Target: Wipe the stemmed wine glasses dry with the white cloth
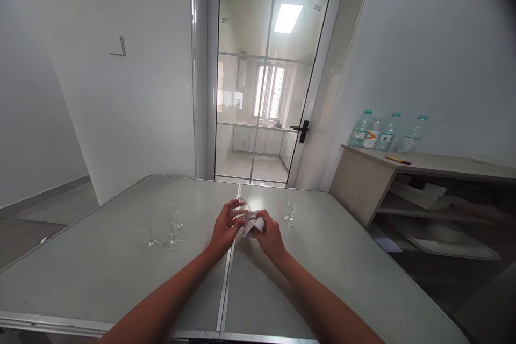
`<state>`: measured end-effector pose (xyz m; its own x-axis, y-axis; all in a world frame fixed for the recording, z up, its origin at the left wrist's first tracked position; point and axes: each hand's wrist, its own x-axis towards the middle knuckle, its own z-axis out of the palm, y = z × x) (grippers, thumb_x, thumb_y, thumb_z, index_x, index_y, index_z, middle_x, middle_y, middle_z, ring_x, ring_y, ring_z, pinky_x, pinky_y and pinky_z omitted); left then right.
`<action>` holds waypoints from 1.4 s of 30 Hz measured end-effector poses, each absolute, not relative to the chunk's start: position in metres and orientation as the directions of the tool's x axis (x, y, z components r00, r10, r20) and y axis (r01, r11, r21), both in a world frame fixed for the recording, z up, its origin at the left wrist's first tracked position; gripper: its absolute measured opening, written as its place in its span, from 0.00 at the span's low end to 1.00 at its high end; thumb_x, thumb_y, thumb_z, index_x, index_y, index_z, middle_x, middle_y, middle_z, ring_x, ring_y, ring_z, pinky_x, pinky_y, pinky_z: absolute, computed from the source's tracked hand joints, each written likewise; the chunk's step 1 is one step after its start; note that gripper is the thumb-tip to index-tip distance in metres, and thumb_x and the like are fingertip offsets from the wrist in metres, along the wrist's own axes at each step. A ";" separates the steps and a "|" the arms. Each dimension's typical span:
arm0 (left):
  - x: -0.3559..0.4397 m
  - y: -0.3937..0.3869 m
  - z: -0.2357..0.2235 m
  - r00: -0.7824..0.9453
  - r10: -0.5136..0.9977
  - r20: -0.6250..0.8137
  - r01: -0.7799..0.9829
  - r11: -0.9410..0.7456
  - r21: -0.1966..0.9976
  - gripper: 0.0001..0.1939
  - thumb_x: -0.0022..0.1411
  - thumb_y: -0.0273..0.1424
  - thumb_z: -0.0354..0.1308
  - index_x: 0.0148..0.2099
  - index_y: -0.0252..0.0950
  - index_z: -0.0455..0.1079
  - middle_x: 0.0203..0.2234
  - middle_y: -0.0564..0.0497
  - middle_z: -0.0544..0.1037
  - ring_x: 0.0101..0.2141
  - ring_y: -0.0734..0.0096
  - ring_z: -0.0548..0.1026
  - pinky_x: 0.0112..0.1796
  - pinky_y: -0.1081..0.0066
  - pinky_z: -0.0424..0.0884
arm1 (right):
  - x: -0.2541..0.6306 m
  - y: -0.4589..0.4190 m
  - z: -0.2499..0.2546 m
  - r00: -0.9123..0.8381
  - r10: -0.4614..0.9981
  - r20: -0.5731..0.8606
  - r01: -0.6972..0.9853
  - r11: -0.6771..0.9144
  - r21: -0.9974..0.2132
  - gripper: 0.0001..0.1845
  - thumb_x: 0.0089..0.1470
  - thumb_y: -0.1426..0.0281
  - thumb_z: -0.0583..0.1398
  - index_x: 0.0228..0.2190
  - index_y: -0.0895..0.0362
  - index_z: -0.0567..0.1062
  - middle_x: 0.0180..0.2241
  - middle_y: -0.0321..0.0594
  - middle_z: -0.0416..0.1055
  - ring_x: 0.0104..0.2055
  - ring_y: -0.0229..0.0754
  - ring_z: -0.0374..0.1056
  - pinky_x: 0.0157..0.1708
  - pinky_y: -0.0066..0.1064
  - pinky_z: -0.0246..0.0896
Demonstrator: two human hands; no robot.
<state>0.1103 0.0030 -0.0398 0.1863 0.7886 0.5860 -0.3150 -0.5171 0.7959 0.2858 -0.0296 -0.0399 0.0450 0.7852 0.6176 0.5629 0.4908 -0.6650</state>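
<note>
My left hand is closed round the bowl of a clear wine glass, which lies tilted on its side above the middle of the table. In my right hand a white cloth is bunched at the other end of the glass, hiding the stem and foot. To the right stands another stemmed glass, upright and apart from my hands. Several more clear stemmed glasses are grouped on the left half; their outlines are faint.
The grey table has a metal seam down its middle and a metal-trimmed edge. On the right, a wooden shelf unit carries several plastic bottles and a yellow-orange pen-like item. A glass door stands beyond the table.
</note>
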 end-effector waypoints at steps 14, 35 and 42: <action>0.108 0.001 -0.034 -0.038 0.834 0.550 0.037 -0.549 0.835 0.29 0.59 0.40 0.69 0.58 0.44 0.64 0.54 0.44 0.75 0.48 0.59 0.79 0.48 0.53 0.80 | 0.285 -0.043 -0.021 -0.379 0.781 0.496 0.591 0.617 -0.520 0.20 0.39 0.81 0.57 0.36 0.53 0.71 0.49 0.41 0.69 0.42 0.44 0.71 0.41 0.31 0.65; 0.115 0.010 -0.054 0.205 0.870 0.448 -0.015 -0.455 0.890 0.29 0.59 0.40 0.68 0.59 0.44 0.64 0.56 0.44 0.73 0.49 0.59 0.78 0.47 0.55 0.79 | 0.282 -0.045 -0.030 -0.523 0.845 0.109 0.837 0.534 -0.118 0.32 0.50 0.69 0.63 0.57 0.45 0.72 0.55 0.41 0.75 0.44 0.54 0.77 0.42 0.37 0.65; 0.114 0.011 -0.053 0.193 0.875 0.444 0.002 -0.453 0.892 0.32 0.60 0.41 0.68 0.62 0.46 0.61 0.61 0.42 0.69 0.54 0.56 0.75 0.52 0.51 0.76 | 0.284 -0.044 -0.033 -0.466 0.877 0.118 0.867 0.479 -0.136 0.34 0.50 0.69 0.62 0.59 0.45 0.70 0.57 0.41 0.74 0.44 0.53 0.77 0.40 0.35 0.64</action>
<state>0.1137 0.0109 -0.0528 0.1927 0.8751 0.4439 0.0024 -0.4528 0.8916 0.2843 -0.0436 -0.0333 -0.4663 0.8768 0.1177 0.8670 0.4794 -0.1364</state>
